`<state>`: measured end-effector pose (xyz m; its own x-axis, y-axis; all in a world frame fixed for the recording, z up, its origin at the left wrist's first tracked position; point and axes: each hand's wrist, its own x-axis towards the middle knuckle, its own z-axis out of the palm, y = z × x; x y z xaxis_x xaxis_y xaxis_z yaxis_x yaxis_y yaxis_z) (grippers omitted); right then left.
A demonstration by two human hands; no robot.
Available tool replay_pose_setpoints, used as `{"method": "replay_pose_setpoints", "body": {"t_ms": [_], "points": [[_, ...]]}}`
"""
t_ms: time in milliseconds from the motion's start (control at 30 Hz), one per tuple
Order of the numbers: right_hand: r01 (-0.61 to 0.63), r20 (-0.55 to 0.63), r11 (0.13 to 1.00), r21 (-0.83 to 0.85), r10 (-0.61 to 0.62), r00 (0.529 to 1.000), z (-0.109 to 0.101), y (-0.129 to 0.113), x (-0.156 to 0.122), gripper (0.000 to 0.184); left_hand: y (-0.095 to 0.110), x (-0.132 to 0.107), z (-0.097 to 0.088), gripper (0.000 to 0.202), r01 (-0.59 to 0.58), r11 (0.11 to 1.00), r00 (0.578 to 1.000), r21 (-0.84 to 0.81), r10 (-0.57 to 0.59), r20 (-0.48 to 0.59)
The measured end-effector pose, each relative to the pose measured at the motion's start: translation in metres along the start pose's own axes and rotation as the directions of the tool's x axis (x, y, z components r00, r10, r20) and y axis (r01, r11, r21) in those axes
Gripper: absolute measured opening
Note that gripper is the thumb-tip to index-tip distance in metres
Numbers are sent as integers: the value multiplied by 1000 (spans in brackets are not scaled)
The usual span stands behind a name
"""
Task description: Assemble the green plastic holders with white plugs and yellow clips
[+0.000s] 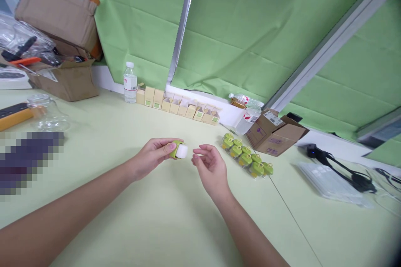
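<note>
Above the middle of the table, my left hand (156,152) grips a small green case (175,149) between thumb and fingers. A rounded white block (182,151) sticks out of the case's right end; it looks like an earbud case in a soft cover. Just to its right, my right hand (211,167) is open with loosely curved fingers, apart from the case and holding nothing. Farther right stand several similar green cases (245,159) with yellow details, set in rows close together.
Along the back edge runs a row of small beige boxes (175,105), several with raised flaps. A water bottle (130,85) stands at its left end. Cardboard boxes (67,81) fill the back left; another carton (272,135), clear plastic bags (328,183) and a black headset (357,179) lie right.
</note>
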<state>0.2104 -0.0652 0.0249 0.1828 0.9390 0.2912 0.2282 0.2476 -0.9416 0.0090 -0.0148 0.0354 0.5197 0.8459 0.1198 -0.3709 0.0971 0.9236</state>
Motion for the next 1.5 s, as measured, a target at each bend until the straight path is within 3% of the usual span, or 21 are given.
{"method": "replay_pose_setpoints", "body": {"t_ms": [100, 267, 400, 500, 600, 800, 900, 967, 1067, 1167, 1233, 1300, 1500], "points": [[-57, 15, 998, -25, 57, 998, -2, 2, 4, 31, 5, 1, -4, 34, 11, 1000, 1000, -16, -11, -2], [-81, 227, 982, 169, 41, 973, 7, -11, -6, 42, 2, 0, -3, 34, 48, 999, 996, 18, -49, 69], [-120, 194, 984, 134, 93, 977, 6, -4, -1, 40, 1, -1, -2, 32, 72, 997, 991, 15, -73, 111], [-169, 155, 974, 152, 145, 977, 3, 3, 6, 36, 3, -3, 2, 32, 119, 993, 969, -24, -111, 221], [-186, 186, 965, 186, 151, 971, 3, 0, 4, 32, 4, -5, 6, 32, 152, 984, 957, -90, -124, 264], [-169, 213, 974, 148, 135, 968, 7, -5, -4, 27, 6, -1, 2, 32, 129, 985, 986, -117, -115, 119], [-153, 205, 983, 97, 131, 970, 8, -1, -4, 25, 6, 4, -1, 33, 68, 998, 996, -13, -68, -57], [-148, 196, 986, 79, 130, 972, 8, 1, -3, 23, 5, 7, -3, 35, 4, 991, 981, 132, 22, -191], [-173, 185, 980, 95, 153, 971, 7, 2, -1, 22, 3, 9, -9, 38, -101, 890, 919, 446, 254, -300], [-198, 177, 972, 129, 174, 969, 6, 0, 0, 24, 0, 9, -17, 36, -129, 637, 875, 760, 434, -215], [-209, 166, 968, 141, 185, 969, 6, -1, 1, 25, -4, 8, -21, 35, -118, 488, 882, 865, 451, -134], [-219, 157, 965, 142, 196, 968, 6, -2, 2, 25, -9, 8, -23, 36, -103, 416, 895, 904, 435, -98], [-233, 156, 963, 134, 211, 965, 8, -2, 1, 23, -20, 15, -30, 33, -60, 361, 910, 931, 403, -97]]}}
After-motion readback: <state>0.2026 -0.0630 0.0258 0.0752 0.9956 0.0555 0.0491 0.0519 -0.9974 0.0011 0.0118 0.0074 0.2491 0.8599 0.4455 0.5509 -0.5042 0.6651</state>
